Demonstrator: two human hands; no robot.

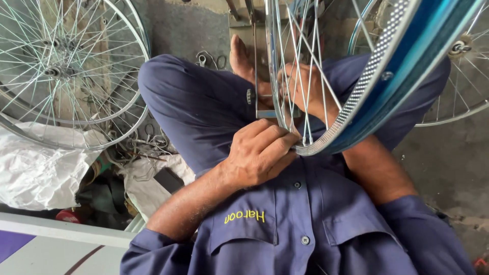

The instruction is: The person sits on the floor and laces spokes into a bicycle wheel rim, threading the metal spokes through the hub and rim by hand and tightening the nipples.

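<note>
**Blue wheel rim held at its lowest arc, spoke end pinched**

The blue bicycle rim (392,76) is seen edge-on, running from the upper right down to the middle of the view, above the lap of a seated person in dark blue work clothes. Its lowest arc lies directly against the fingertips of the left hand (257,153). That hand is closed, thumb and fingers pinched at the rim's inner edge where the spokes (305,76) end; whether a small part or tool is held between them cannot be told. The right hand (305,89) is seen behind the spokes, fingers curled about the rim's far side; the grip appears closed on the rim, though it is partly screened.

A bare foot (240,60) is noted just beyond the rim. A finished silver wheel (66,71) stands at the upper left, over crumpled white sheeting (35,168) and loose wire pieces (145,145). Another wheel (471,76) is at the right edge.

The left forearm rises from the lower left, wrist bent inward; the right forearm comes up from the lower right.
</note>
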